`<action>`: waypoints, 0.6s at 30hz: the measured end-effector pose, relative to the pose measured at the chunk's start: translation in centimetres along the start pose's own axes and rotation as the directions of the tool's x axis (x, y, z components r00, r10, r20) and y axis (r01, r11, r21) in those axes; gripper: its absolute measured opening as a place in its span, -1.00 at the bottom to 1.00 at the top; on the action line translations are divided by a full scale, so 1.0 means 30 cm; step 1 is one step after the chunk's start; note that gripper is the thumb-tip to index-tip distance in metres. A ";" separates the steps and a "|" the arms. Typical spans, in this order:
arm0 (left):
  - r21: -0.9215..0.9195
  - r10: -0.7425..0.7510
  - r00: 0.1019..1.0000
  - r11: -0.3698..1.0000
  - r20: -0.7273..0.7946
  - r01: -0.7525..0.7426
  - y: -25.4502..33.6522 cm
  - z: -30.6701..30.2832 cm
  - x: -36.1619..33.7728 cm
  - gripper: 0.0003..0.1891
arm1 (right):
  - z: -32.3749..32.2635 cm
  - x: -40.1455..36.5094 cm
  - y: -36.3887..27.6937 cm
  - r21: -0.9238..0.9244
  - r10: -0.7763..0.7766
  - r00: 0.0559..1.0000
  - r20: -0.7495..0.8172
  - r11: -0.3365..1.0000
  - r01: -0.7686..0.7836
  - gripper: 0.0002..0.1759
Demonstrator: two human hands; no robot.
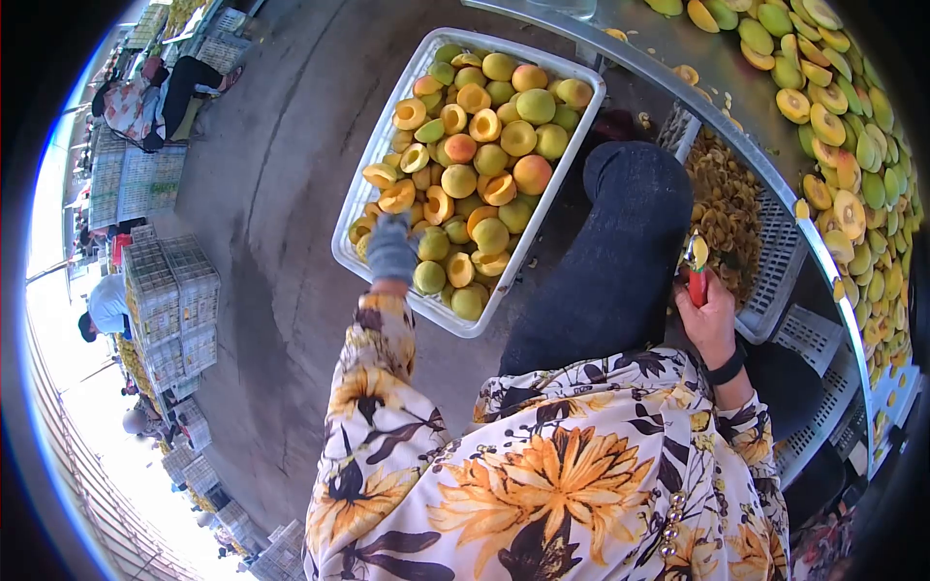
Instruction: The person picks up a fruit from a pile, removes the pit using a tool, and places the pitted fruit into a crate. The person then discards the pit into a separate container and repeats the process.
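Observation:
My left hand (391, 250), in a grey glove, reaches over the near left edge of a white plastic crate (465, 327) and touches the fruit inside. Its fingers are blurred among the fruit, so I cannot see whether they grip a piece. The crate is full of yellow-green peaches (490, 158), some whole with a red blush, others cut in halves with hollow centres. In my bare right hand (710, 315), fingers are wrapped round the red handle of a small pitting tool (697, 281). Its metal end points up, with a bit of yellow on it.
A metal-edged table (765, 174) curves along the right, heaped with peach halves (852, 208). Below it, a crate (775, 261) holds brownish pits and scraps (722, 189). Stacked crates (174, 300) and other people (145, 107) are at the left. My knee (635, 194) lies between the crates.

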State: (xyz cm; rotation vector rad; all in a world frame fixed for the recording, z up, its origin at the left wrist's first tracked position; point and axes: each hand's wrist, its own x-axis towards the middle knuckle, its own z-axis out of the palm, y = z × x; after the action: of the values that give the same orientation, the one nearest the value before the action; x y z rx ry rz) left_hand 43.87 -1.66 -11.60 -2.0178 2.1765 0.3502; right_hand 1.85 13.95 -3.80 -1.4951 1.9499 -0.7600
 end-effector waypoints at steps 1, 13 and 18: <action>0.112 -0.014 0.995 0.993 -0.101 0.026 0.001 0.001 0.052 -0.40 | 0.008 0.005 0.008 0.026 0.028 1.000 -0.003 0.999 -0.027 -0.72; -0.845 -0.214 0.851 0.149 0.479 0.513 -0.080 0.048 0.182 -0.57 | 0.010 0.003 0.013 0.072 0.079 0.996 -0.029 0.994 -0.077 -0.72; -0.277 -0.374 0.927 0.887 0.035 0.369 -0.080 0.040 0.171 -0.42 | 0.014 0.024 -0.022 -0.003 0.015 1.000 -0.017 1.000 -0.015 -0.73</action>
State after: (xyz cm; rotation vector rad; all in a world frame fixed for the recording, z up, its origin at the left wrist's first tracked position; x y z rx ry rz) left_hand 45.78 -6.42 -14.30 -2.5365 1.7680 0.6132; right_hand 2.43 13.06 -3.67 -1.4793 1.9737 -0.7664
